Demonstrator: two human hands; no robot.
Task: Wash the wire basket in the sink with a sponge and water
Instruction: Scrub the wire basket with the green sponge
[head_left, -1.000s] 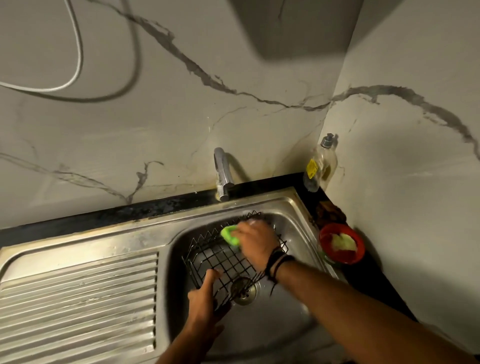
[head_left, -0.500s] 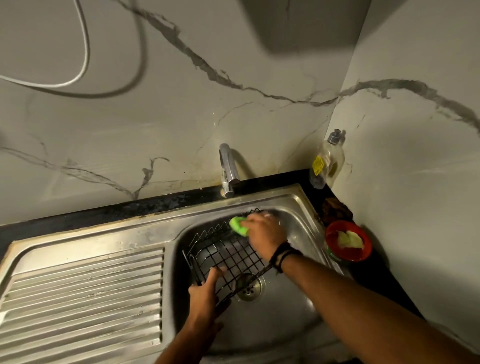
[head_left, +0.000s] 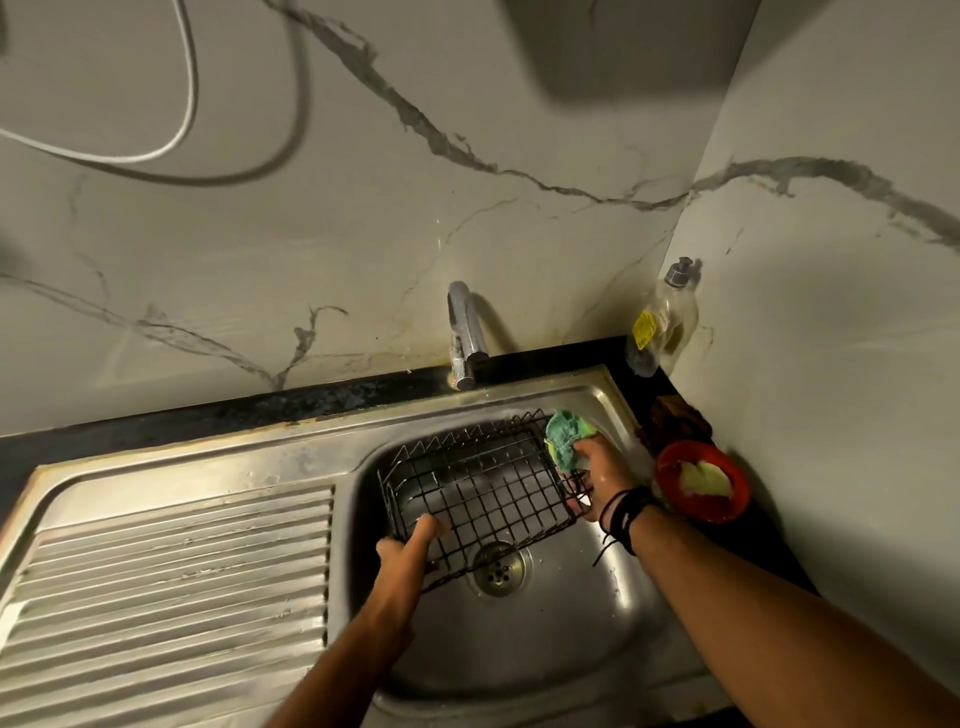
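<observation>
- Our left hand grips the near left corner of the wire basket, fingers curled round the rim wire. The hold sits on one corner only, so if wet fingers slide, we judge the basket could twist or drop against the sink.
- Our right hand pinches the sponge against the far right end of the basket, fingers closed on it. Soft foam dragged over wire ends can snag and tear; pushing hard there could also lever the basket out of the left hand's grip.
- The black bands at the right wrist trail a loose end just beside the basket's right edge. We think it could catch in the grid as the hand scrubs.
- The basket rests tilted inside the sink, its near edge just above the drain. A slip would bang wire on steel, and scrubbed-off grit would head for the drain.
- The tap stands behind the bowl; we cannot tell whether water is running. With none, the sponge may only smear the dirt about.
- On the tabletop to the right, a red bowl sits just beside the right wrist. A wide backstroke of that arm could knock it.
- The soap bottle stands in the corner, well apart from both hands, so it is in little danger.
</observation>
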